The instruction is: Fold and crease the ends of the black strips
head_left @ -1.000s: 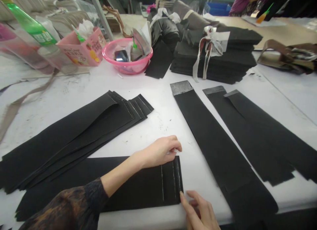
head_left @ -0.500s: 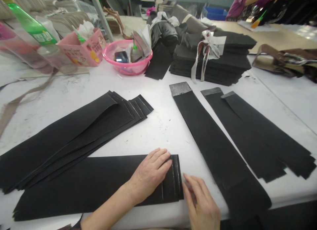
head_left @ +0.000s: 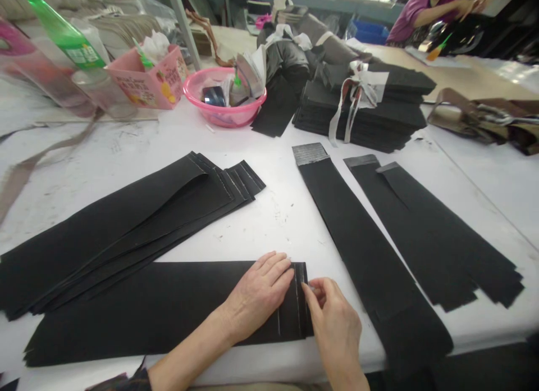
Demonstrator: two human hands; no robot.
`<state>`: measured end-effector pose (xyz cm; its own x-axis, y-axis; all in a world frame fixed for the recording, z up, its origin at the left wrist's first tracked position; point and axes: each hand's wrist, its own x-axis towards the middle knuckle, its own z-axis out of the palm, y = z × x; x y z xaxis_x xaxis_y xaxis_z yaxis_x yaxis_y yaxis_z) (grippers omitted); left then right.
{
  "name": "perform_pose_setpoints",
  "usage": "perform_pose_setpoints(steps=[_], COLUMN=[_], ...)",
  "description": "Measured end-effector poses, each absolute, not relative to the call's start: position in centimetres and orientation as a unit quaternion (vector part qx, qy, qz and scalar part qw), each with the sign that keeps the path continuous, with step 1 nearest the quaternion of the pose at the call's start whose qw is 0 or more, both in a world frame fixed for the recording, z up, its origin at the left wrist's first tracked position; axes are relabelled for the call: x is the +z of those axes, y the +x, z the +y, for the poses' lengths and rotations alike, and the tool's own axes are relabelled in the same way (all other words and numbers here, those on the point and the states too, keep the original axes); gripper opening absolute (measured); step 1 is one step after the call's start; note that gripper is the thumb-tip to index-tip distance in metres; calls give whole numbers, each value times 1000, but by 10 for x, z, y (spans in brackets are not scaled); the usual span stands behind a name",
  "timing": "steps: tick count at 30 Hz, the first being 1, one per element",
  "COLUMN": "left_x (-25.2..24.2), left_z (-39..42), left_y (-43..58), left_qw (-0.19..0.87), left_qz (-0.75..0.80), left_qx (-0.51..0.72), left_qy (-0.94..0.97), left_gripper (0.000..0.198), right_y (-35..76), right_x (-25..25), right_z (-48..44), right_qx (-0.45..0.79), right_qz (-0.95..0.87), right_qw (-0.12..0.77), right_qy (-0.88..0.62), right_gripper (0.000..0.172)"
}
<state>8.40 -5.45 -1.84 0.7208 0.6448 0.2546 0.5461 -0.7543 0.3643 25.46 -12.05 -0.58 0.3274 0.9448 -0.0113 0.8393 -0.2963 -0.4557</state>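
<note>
A stack of black fabric strips point(head_left: 138, 307) lies crosswise in front of me, with pale lines near its stepped right end. My left hand point(head_left: 259, 301) rests flat on the strips close to that end, fingers stretched out. At the right edge, the thumb and forefinger of my right hand point(head_left: 334, 318) are pinched together on the end of a strip. A small greyish spot shows by the fingertips, too small to name. Behind my left hand, more black strips point(head_left: 105, 222) lie fanned out, one with a curled edge.
To the right lie a long black strip point(head_left: 357, 228) with a grey end and further strips point(head_left: 438, 233). Behind stand a tied black stack point(head_left: 320, 110), a pink basin point(head_left: 223, 117), a pink box point(head_left: 145, 85) and a green bottle point(head_left: 63, 28). A person in purple point(head_left: 416, 14) is at the back right.
My right hand has moved up and left, its thumb and forefinger closing at the strip's end. My left hand stays on the strips. The whole view has shifted slightly.
</note>
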Motion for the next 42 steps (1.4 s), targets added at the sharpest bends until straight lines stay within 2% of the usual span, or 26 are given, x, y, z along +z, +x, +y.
perform_pose_setpoints(steps=[4,10,14,17,20,22,25,28,33,42], left_x=[-16,-14,-16,-9,8,24,46,59,64,57], left_z=[-53,-54,-54,-54,-51,-48,-45,-47,-57,-64], left_y=[84,83,81,77,74,70,63,56,48,35], left_qw=[136,145,172,235,339,420,510,535,548,639], left_qz=[327,336,332,354,395,401,403,414,412,407], left_qx=[198,198,221,266,303,306,287,266,293,302], left_qy=[914,909,901,865,798,754,704,687,666,579], left_gripper=[26,25,26,30,34,30,9,12,14,15], right_y=[258,255,250,247,243,240,234,224,204,197], right_x=[-6,-3,-1,5,16,24,34,39,44,42], right_z=[-120,-119,-121,-124,-127,-128,-129,-129,-131,-132], right_qx=[178,233,267,357,450,468,498,543,532,489], right_qz=[-538,-518,-515,-488,-452,-444,-428,-406,-376,-432], right_qw=[162,151,211,311,374,393,396,402,434,418], right_qy=[-808,-809,-786,-733,-673,-656,-642,-616,-622,-632], right_gripper=[53,43,41,38,34,32,31,31,30,29])
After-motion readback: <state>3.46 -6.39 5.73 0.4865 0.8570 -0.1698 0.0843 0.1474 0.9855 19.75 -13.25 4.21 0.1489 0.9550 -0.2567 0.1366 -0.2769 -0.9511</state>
